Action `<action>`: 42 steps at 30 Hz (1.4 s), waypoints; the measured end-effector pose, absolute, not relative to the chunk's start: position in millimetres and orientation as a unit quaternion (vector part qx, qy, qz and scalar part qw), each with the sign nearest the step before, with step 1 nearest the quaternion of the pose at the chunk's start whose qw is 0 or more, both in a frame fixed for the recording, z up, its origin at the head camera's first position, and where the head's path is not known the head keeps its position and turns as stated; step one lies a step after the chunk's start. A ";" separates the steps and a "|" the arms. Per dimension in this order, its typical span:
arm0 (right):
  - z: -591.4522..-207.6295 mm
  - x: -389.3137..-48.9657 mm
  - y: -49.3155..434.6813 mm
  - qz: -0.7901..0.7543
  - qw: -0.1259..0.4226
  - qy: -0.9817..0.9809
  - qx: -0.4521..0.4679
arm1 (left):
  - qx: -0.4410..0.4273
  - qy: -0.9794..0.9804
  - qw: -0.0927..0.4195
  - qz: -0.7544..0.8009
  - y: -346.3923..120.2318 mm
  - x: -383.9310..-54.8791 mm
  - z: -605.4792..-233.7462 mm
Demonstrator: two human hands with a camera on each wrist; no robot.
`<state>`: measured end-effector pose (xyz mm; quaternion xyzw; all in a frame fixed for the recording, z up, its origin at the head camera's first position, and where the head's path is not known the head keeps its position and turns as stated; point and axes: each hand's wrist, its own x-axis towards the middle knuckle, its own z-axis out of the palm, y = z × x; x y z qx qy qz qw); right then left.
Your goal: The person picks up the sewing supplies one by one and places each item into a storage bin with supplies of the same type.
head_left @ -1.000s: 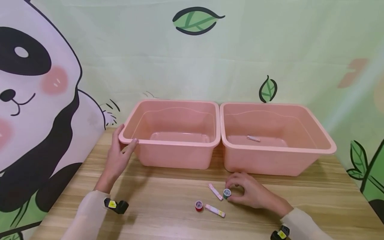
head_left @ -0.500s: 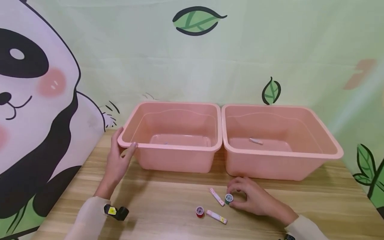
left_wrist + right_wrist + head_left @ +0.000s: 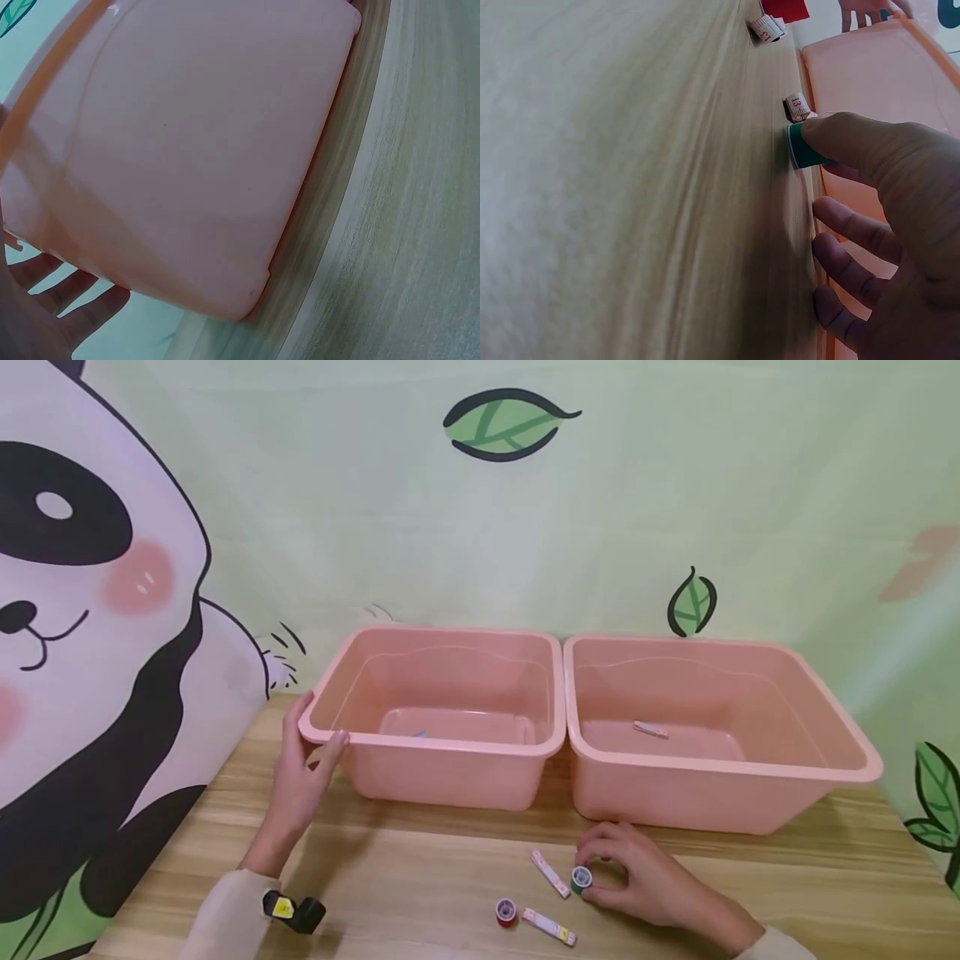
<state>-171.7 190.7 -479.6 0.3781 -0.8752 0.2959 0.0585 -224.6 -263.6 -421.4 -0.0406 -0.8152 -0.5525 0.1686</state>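
Right hand (image 3: 643, 878) pinching green spool (image 3: 581, 881) | strip (image 3: 551, 873) beside, right tub (image 3: 686, 795) behind | left hand (image 3: 298, 783) gripping left tub (image 3: 450, 778)

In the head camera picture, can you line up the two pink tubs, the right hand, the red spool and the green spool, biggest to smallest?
1. Right pink tub
2. Left pink tub
3. Right hand
4. Red spool and green spool: too alike to rank

"How is the bare left hand (image 3: 300, 777)?"

"Its thumb (image 3: 331, 753) stands apart from its fingers (image 3: 97, 312). A cream cloth sleeve (image 3: 228, 914) stops at the wrist (image 3: 261, 858)."

"And the bare right hand (image 3: 641, 877)?"

"Its thumb (image 3: 847, 139) and one finger pinch. The other three fingers (image 3: 847, 266) bend a little, with gaps between."
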 end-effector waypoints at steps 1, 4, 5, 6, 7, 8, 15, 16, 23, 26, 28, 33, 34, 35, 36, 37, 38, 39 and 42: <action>-479.3 -171.2 190.7 0.296 0.061 -0.875 0.380 | -0.041 -0.815 0.170 -0.553 -263.3 -224.1 -421.2; -478.6 -170.8 190.6 0.293 0.069 -0.873 0.384 | -0.039 -0.813 0.175 -0.555 -262.8 -223.0 -420.1; -478.4 -170.8 190.5 0.292 0.070 -0.872 0.385 | -0.040 -0.812 0.177 -0.555 -262.7 -222.9 -420.0; -478.2 -170.8 190.5 0.292 0.070 -0.873 0.385 | -0.039 -0.811 0.178 -0.555 -262.6 -222.9 -419.8; -477.9 -170.9 190.5 0.292 0.069 -0.873 0.385 | -0.039 -0.811 0.179 -0.555 -262.4 -222.8 -419.8; -477.5 -170.9 190.5 0.292 0.066 -0.873 0.384 | -0.039 -0.811 0.179 -0.556 -262.4 -222.8 -420.1; -466.7 -174.5 190.4 0.322 0.056 -0.852 0.408 | -0.037 -0.817 0.173 -0.549 -261.0 -226.4 -422.2; -463.7 -175.5 190.2 0.328 0.061 -0.846 0.415 | -0.036 -0.817 0.174 -0.549 -260.8 -226.8 -422.0; -439.2 -175.7 188.8 0.316 0.093 -0.834 0.443 | -0.036 -0.812 0.185 -0.553 -261.4 -227.8 -424.9; -427.1 -173.5 186.8 0.315 0.095 -0.830 0.450 | -0.034 -0.812 0.188 -0.552 -261.8 -227.2 -426.1; -418.8 -172.2 185.2 0.319 0.089 -0.828 0.453 | -0.032 -0.812 0.189 -0.551 -262.0 -227.0 -426.6; -394.5 -171.2 179.8 0.330 0.072 -0.817 0.467 | -0.030 -0.813 0.187 -0.551 -261.6 -226.0 -426.1; -388.7 -171.2 178.6 0.331 0.069 -0.815 0.470 | -0.028 -0.814 0.186 -0.550 -261.4 -225.6 -425.9; -382.8 -171.4 177.5 0.334 0.067 -0.811 0.475 | -0.027 -0.814 0.185 -0.550 -261.2 -225.2 -425.6; -376.5 -171.5 176.4 0.338 0.063 -0.809 0.477 | -0.026 -0.814 0.184 -0.551 -261.1 -225.0 -425.5; -370.1 -172.0 175.6 0.339 0.061 -0.806 0.480 | -0.026 -0.813 0.184 -0.551 -260.9 -224.9 -425.4; -363.7 -172.5 174.8 0.340 0.059 -0.806 0.482 | -0.025 -0.813 0.184 -0.551 -260.7 -224.9 -425.3; -357.0 -173.1 174.3 0.339 0.058 -0.805 0.483 | -0.024 -0.814 0.183 -0.551 -260.4 -224.9 -425.1; -337.6 -178.3 172.4 0.326 0.074 -0.803 0.494 | -0.023 -0.812 0.183 -0.553 -260.2 -226.0 -424.7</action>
